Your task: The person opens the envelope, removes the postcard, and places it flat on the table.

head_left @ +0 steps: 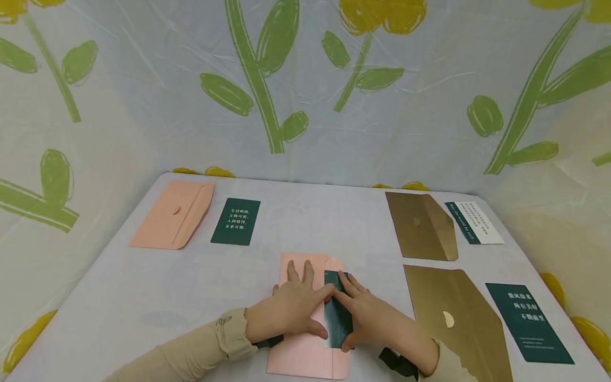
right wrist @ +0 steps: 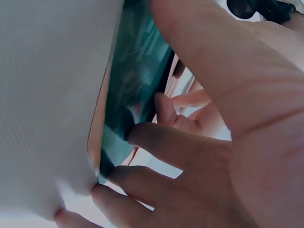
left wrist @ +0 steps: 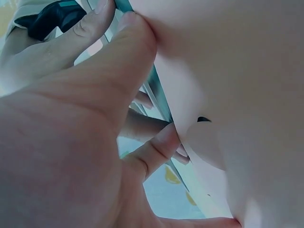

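Note:
In the head view a pink envelope (head_left: 300, 362) lies flat at the near middle of the table. My left hand (head_left: 288, 307) rests on its body with fingers spread and thumb pointing to the right. A dark green card (head_left: 337, 318) lies at the envelope's right-hand opening, its left side tucked out of sight. My right hand (head_left: 365, 315) touches the card's outer side, fingertips near the far corner and thumb near the close corner. In the right wrist view, mostly straight fingers meet the glossy card (right wrist: 137, 61). The left wrist view shows thumb and fingertips along the envelope (left wrist: 228, 61).
A second pink envelope (head_left: 167, 217) and a green card (head_left: 236, 222) lie at the far left. On the right are two gold-brown envelopes (head_left: 415, 225), a white-and-green card (head_left: 474, 223) and another green card (head_left: 529, 323). A flower-printed cloth (head_left: 181, 127) hangs behind.

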Available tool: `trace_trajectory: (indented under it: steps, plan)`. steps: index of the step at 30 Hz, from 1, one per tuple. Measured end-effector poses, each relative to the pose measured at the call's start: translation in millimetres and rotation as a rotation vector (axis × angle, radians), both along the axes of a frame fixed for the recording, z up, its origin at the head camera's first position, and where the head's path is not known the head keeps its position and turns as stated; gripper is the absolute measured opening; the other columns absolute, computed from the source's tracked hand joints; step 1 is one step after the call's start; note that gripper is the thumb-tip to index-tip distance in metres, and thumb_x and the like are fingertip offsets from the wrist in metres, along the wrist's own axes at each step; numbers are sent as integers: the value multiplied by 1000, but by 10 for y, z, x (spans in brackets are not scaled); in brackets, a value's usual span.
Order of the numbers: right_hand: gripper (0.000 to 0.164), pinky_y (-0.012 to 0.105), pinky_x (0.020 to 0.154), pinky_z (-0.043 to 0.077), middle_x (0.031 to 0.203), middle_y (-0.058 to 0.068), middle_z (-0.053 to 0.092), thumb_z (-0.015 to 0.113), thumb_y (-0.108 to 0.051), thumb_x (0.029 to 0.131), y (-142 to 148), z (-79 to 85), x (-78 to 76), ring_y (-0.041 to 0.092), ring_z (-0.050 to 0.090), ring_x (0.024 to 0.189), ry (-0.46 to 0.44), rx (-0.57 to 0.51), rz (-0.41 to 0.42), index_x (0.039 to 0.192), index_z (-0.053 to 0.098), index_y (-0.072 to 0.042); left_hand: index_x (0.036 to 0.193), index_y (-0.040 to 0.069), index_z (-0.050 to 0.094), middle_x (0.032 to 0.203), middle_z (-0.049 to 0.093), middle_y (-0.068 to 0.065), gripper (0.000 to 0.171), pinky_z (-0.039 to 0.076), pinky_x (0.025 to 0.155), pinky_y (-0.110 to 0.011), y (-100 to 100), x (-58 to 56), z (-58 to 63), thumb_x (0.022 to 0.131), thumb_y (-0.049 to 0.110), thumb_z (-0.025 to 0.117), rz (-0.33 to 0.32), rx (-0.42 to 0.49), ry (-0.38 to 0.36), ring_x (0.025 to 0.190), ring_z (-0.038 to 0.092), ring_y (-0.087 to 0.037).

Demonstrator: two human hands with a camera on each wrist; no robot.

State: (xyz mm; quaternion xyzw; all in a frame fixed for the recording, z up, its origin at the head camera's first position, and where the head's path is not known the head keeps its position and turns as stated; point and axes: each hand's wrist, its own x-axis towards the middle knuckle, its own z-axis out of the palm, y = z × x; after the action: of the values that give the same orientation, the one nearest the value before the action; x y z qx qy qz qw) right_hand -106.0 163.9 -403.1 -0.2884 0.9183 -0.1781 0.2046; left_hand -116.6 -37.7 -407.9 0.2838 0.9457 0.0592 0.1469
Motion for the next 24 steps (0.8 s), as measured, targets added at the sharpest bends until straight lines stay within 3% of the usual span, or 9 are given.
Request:
trace_trajectory:
  steps: [9,17,24]
  plan:
    - [113,54,102,42,158,31,18,96,-35,58,24,43,-22,49,16,146,-4,66,-45,148,40,4,113,31,51,154,25,-30,61,54,64,-62,-4,-10,-18,70,70,74,-3,24,9,133,25,-65]
    - [103,57,108,34,162,26,8,89,-36,71,58,66,-43,45,12,147,-49,-26,-51,148,36,7,116,31,52,154,25,-30,63,55,65,-61,5,0,12,71,70,73,-14,-5,13,133,26,-65]
    - [110,58,105,37,160,30,11,91,-36,69,43,-2,-38,49,10,146,-17,-10,-27,152,31,6,122,33,53,155,24,-29,67,54,65,-62,13,1,28,70,71,73,-6,-26,10,134,25,-63]
